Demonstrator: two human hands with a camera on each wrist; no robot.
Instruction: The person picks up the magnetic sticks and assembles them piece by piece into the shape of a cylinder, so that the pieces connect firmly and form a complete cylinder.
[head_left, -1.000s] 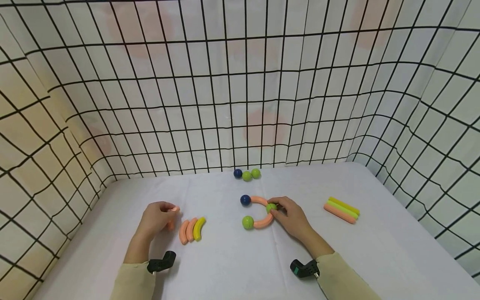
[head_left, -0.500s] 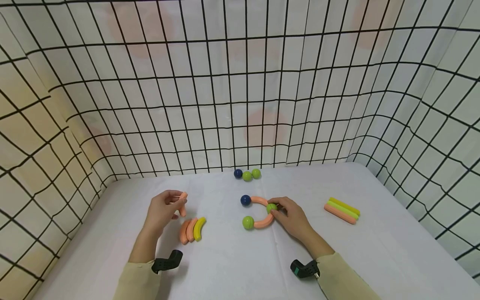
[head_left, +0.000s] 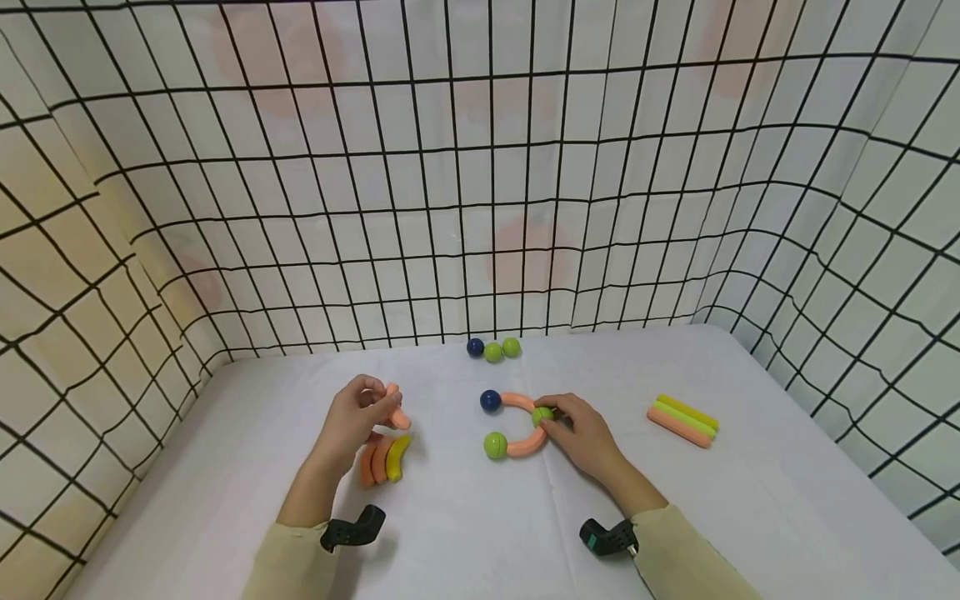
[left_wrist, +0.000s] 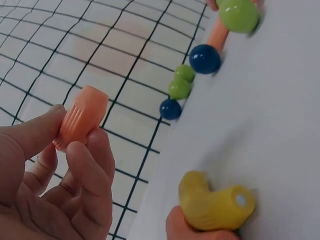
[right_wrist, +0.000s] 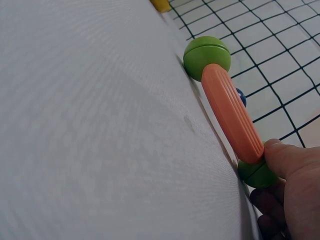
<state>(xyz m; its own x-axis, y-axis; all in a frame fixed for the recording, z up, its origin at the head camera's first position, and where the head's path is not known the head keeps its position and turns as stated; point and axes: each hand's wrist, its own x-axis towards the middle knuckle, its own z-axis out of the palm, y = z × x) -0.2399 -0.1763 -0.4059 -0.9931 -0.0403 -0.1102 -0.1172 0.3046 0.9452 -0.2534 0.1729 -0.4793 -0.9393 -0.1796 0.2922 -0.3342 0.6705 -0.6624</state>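
My left hand [head_left: 358,425] pinches an orange curved rod [head_left: 397,410] between thumb and fingers, raised above the table. Under it lie two orange curved rods [head_left: 379,461] and a yellow curved rod [head_left: 398,459], side by side. In the left wrist view the lifted rod [left_wrist: 84,117] shows its grooved side. My right hand [head_left: 587,437] grips a green ball [head_left: 541,414] that joins two orange curved rods [head_left: 527,447] into an open arc. A dark blue ball [head_left: 491,401] ends the far rod, and another green ball [head_left: 495,445] ends the near one.
At the back of the white table [head_left: 465,533] sit a loose blue ball [head_left: 476,347] and two green balls [head_left: 492,352]. Three straight rods, orange [head_left: 678,426], light green and yellow, lie to the right. Black wire mesh [head_left: 487,175] stands round the back and sides.
My left hand has lifted the orange curved rod and carried it to the right, over the row of curved rods. The right hand and the joined arc have stayed put.
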